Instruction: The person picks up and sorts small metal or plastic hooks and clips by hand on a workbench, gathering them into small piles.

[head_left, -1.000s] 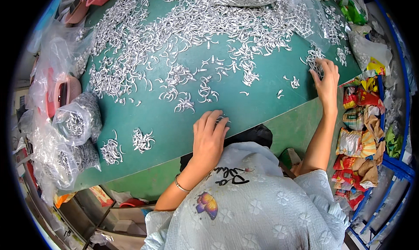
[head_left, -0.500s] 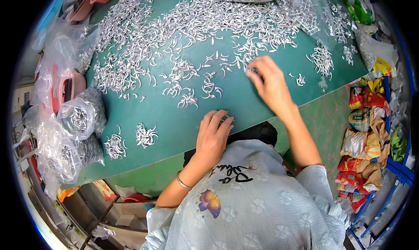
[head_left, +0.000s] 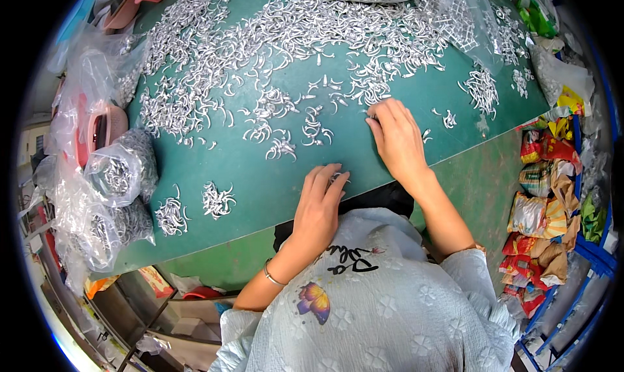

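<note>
A great many small curved silver metal pieces [head_left: 279, 31] lie over the green table [head_left: 260, 177], thickest at the far side. Beside the near edge rests my left hand [head_left: 317, 206], its fingers curled down over a few silver pieces [head_left: 335, 176] that show between thumb and forefinger. My right hand [head_left: 398, 141] is just below a dense cluster [head_left: 370, 89] of the pieces, thumb and fingers pinched together. A bit of silver shows at its fingertips; the rest is hidden. Small loose groups [head_left: 315, 130] lie between the two hands and the main heap.
Two small piles [head_left: 218, 200] sit at the left, beside clear plastic bags [head_left: 120, 177] filled with pieces. Pink baskets [head_left: 107, 128] stand along the left edge. Another pile [head_left: 481, 91] and a clear bag [head_left: 465, 21] are at the right. Colourful packages [head_left: 536, 216] fill a blue rack.
My right hand has drawn back toward me, away from the cluster, uncovering pieces there and one small piece to its right. My left hand has hardly moved.
</note>
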